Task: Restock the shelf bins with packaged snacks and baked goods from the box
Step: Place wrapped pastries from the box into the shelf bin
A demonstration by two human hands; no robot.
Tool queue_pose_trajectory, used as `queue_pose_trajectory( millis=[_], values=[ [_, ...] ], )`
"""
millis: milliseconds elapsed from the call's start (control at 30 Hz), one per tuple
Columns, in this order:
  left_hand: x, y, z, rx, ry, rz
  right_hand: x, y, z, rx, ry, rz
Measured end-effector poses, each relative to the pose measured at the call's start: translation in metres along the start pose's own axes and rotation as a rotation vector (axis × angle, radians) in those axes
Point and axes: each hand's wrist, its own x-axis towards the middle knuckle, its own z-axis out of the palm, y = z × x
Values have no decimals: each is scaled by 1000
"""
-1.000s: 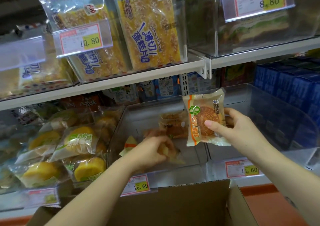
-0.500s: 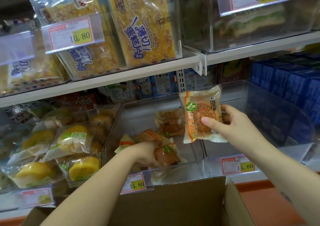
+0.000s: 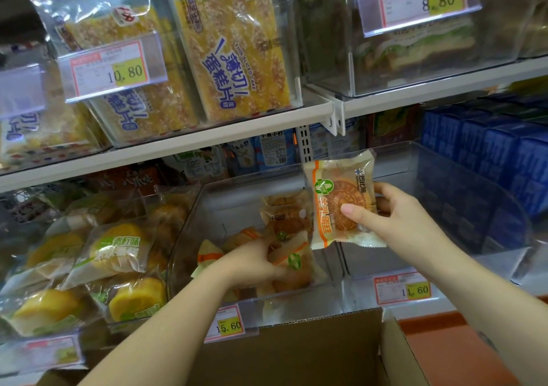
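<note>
Wrapped round pastry (image 3: 338, 190) pinched upright by right hand (image 3: 397, 219) at centre-right, left hand (image 3: 252, 264) set on pastry packets (image 3: 292, 262) inside clear bin (image 3: 231, 204), grip blurred and not discernible, cardboard box (image 3: 296, 353) at lower centre.

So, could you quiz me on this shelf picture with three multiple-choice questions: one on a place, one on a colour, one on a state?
1. Where is the left hand?
A. On the top shelf.
B. In the clear bin above the 15.60 tag.
C. Inside the cardboard box.

2. What colour are the cartons at the lower shelf's far right?
A. Red.
B. Green.
C. Blue.

3. What is the right hand doing?
A. Pinching a packaged cake.
B. Hanging empty.
C. Pressing a price tag.

Answers:
1 B: it reaches among the packs in that bin.
2 C: the whole row is blue.
3 A: thumb in front of it, fingers behind.
</note>
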Motion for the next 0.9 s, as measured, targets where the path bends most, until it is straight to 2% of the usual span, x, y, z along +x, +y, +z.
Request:
queue_pose_trajectory(
  millis=[167,333,467,600,800,900],
  values=[
    [-3,-7,-9,-490,333,-10,0,-2,2,5,-12,0],
    [-15,3,-9,-1062,340,28,-3,-3,7,79,-94,16],
    [-21,14,-3,-1127,229,38,-8,-9,9,201,-212,-3],
    [-26,25,2,-1121,203,43,-14,-11,10,160,-349,12],
    [-38,38,1,-1225,107,62,-18,-23,15,156,-382,32],
    [-47,33,2,-1355,82,35,-18,-36,21,175,-446,69]
  ],
)
